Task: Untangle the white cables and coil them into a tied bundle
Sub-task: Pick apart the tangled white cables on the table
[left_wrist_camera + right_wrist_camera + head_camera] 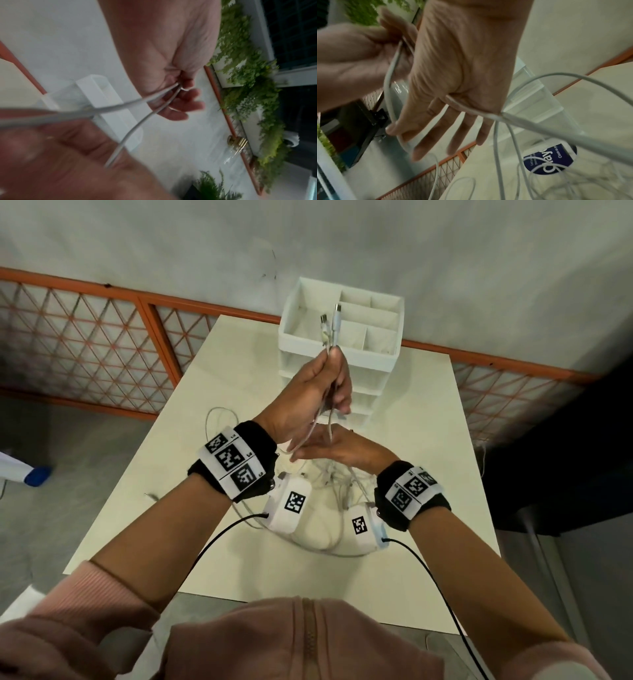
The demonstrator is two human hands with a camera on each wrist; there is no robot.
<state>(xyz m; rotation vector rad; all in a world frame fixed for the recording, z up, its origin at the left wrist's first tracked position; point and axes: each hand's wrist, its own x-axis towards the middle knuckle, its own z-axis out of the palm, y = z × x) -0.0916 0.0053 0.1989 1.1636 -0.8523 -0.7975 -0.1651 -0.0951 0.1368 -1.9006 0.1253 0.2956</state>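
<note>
My left hand [325,385] is raised above the table and grips two white cable ends [330,330], whose connectors stick up past its fingers. In the left wrist view its curled fingers [181,104] pinch the two strands [154,102]. The strands run down across my right hand [329,448], which lies just below with its palm up. Its fingers [436,132] are straight, and one cable [471,109] crosses the palm at their base. A tangle of white cables [337,487] lies on the table under both wrists.
A white organiser with drawers [373,350] stands at the back of the cream table [428,446]. A round blue-labelled item [551,159] lies among the cables. An orange lattice railing [102,344] runs behind. A blue and white object [30,474] lies on the floor at left.
</note>
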